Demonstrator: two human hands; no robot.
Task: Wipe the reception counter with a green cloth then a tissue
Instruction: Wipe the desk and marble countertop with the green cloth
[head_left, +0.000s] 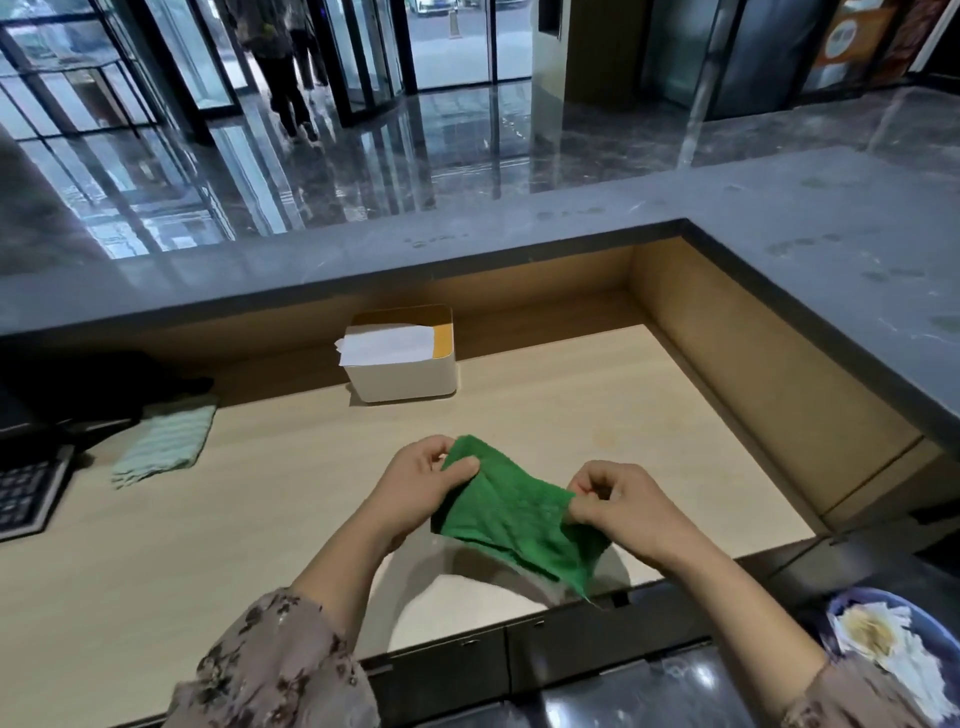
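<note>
A green cloth (511, 514) hangs stretched between both hands above the light wooden desk (291, 499) of the reception counter. My left hand (421, 480) pinches its upper left edge. My right hand (618, 501) pinches its right edge, and the cloth's lower corner droops toward the desk's front edge. A white tissue box (402, 371) with white tissues showing on top stands at the back of the desk, beyond the hands. The raised grey stone counter top (810, 244) runs along the back and the right side and carries smudges.
A pale striped cloth (166, 441) lies at the desk's left, beside a dark keyboard (26, 493) and dark equipment. A blue bin (893, 644) with used tissues sits at lower right. Dark drawers run under the desk's front edge. People walk in the lobby behind.
</note>
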